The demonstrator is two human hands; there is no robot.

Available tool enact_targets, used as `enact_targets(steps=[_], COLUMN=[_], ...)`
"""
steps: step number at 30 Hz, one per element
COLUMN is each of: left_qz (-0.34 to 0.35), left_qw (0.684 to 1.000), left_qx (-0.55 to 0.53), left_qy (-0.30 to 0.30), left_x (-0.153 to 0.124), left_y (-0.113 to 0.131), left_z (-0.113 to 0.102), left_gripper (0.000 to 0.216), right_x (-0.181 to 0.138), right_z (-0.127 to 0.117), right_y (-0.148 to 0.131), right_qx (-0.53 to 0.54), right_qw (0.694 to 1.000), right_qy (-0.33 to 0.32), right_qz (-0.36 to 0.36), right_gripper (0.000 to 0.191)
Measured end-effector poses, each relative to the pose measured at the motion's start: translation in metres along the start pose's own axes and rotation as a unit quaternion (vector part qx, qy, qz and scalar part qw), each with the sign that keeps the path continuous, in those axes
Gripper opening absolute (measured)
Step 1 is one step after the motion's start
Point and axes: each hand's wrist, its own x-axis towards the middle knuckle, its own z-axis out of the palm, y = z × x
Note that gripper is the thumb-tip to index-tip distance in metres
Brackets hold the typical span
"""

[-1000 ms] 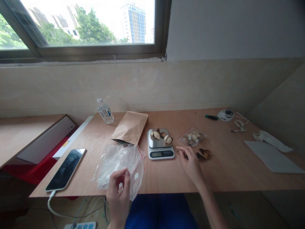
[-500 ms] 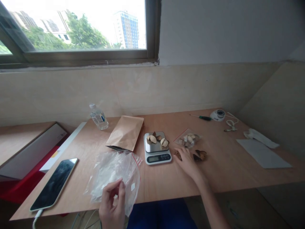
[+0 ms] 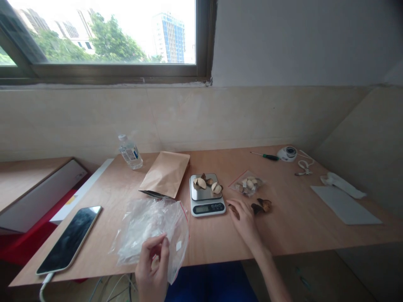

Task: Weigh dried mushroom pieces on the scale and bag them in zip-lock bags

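My left hand (image 3: 153,262) is closed in a pinch at the clear plastic zip bag (image 3: 138,230), which lies crumpled and hangs partly over the table's front edge. My right hand (image 3: 244,218) rests on the table right of a small digital scale (image 3: 208,208), its fingers curled round a brown shell-like piece (image 3: 234,211), mostly covered by them. On the scale's metal plate sit several pale and brown shell-like pieces (image 3: 201,182). More brown pieces (image 3: 263,205) lie just right of this hand. Behind it is a small red-edged zip bag (image 3: 247,183) with pale pieces inside.
A brown paper pouch (image 3: 166,174) lies left of the scale, with a water bottle (image 3: 130,153) behind it. At the left is a phone (image 3: 71,239) on a cable. Screwdriver (image 3: 269,157), white dome camera (image 3: 287,154) and white sheet (image 3: 346,205) are to the right.
My left hand has shifted slightly right, and the large bag's red-lined edge has moved right with it. My right hand has drawn slightly towards me, with its fingers still at the brown piece.
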Motion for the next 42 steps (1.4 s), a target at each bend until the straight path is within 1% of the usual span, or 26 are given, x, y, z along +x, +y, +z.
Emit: enact_targets(steps=[2, 4, 5, 7, 10, 14, 17, 20, 23, 26, 29, 31, 34, 38, 42], left_qz=[0.002, -0.002, -0.005, -0.005, 0.006, 0.008, 0.003, 0.009, 0.017, 0.012, 0.012, 0.021, 0.039, 0.054, 0.062], left_qw=[1.000, 1.000, 1.000, 1.000, 1.000, 1.000, 1.000, 1.000, 1.000, 1.000, 1.000, 1.000, 0.999, 0.998, 0.997], left_qx=[-0.001, -0.004, -0.007, -0.011, -0.014, -0.014, -0.004, 0.003, 0.002, 0.005, 0.004, 0.002, 0.002, 0.015, 0.034], left_qy=[0.002, 0.002, 0.001, -0.001, 0.006, 0.020, 0.017, 0.012, 0.005, -0.001, -0.012, -0.016, -0.020, -0.012, -0.009], left_x=[0.000, 0.000, 0.000, 0.001, 0.001, 0.000, 0.000, -0.001, -0.001, 0.000, 0.000, 0.000, 0.000, -0.001, 0.001], left_y=[-0.001, 0.000, 0.000, 0.002, 0.003, 0.002, 0.000, 0.000, 0.002, 0.004, 0.004, 0.005, 0.006, 0.008, 0.003], left_z=[0.000, 0.000, 0.000, 0.000, -0.001, -0.007, -0.010, -0.011, -0.010, -0.008, -0.004, -0.001, 0.000, -0.006, -0.014], left_gripper=[0.022, 0.023, 0.023, 0.024, 0.023, 0.024, 0.026, 0.024, 0.022, 0.022, 0.021, 0.019, 0.016, 0.014, 0.014], right_x=[0.011, 0.025, 0.033, 0.045, 0.057, 0.062, 0.060, 0.052, 0.037, 0.022, 0.020, 0.025, 0.036, 0.044, 0.043], right_z=[-0.005, -0.006, -0.004, 0.006, 0.028, 0.053, 0.057, 0.047, 0.028, 0.011, 0.006, 0.012, 0.029, 0.045, 0.044], right_y=[-0.016, -0.035, -0.045, -0.060, -0.072, -0.071, -0.069, -0.066, -0.060, -0.053, -0.051, -0.054, -0.060, -0.061, -0.055], right_qx=[0.040, 0.080, 0.098, 0.119, 0.096, 0.030, 0.006, 0.008, 0.030, 0.033, 0.001, -0.042, -0.106, -0.144, -0.146], right_qw=[0.998, 0.994, 0.993, 0.991, 0.990, 0.988, 0.988, 0.991, 0.994, 0.996, 0.997, 0.993, 0.982, 0.974, 0.975], right_qy=[0.047, 0.064, 0.055, 0.016, -0.040, -0.069, -0.053, -0.020, 0.000, 0.006, -0.009, -0.029, -0.044, -0.043, -0.040], right_qz=[-0.003, -0.023, -0.036, -0.064, -0.098, -0.133, -0.148, -0.133, -0.108, -0.079, -0.082, -0.111, -0.148, -0.167, -0.163], right_gripper=[0.024, 0.024, 0.024, 0.021, 0.017, 0.016, 0.016, 0.018, 0.022, 0.023, 0.025, 0.030, 0.037, 0.030, 0.023])
